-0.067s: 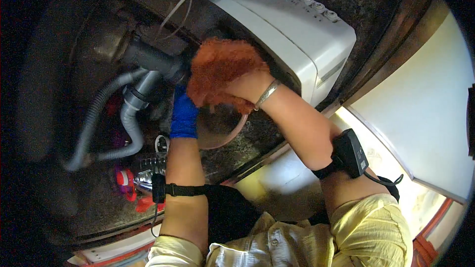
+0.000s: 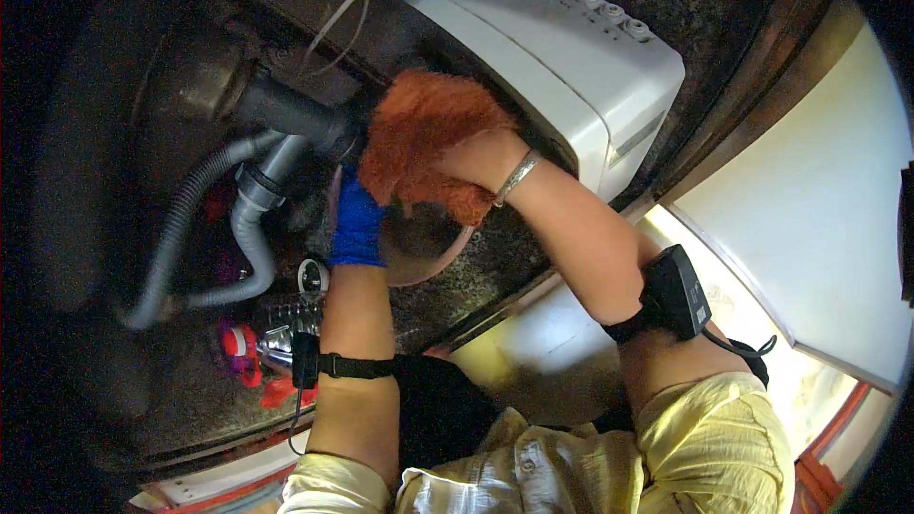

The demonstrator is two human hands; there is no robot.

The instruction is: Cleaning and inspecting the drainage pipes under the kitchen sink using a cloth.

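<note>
A fuzzy orange-brown cloth is bunched in and around my right hand, whose fingers it covers. My right hand grips this cloth beside the end of a dark grey drain pipe. Just below it, my left hand wears a blue glove. The left fingers reach up behind the cloth and pipe, so what they touch is hidden. A pinkish hose curves from under the cloth toward my left wrist.
A white boxy appliance with tubes stands beyond my right hand. Grey corrugated drain hoses hang to the left. A clear plastic bottle with a red cap and a white ring-shaped item lie by my left forearm. A white panel stands at the right.
My left hand has shifted slightly to the right, showing more of the white ring-shaped item. The cloth and my right hand have moved a little.
</note>
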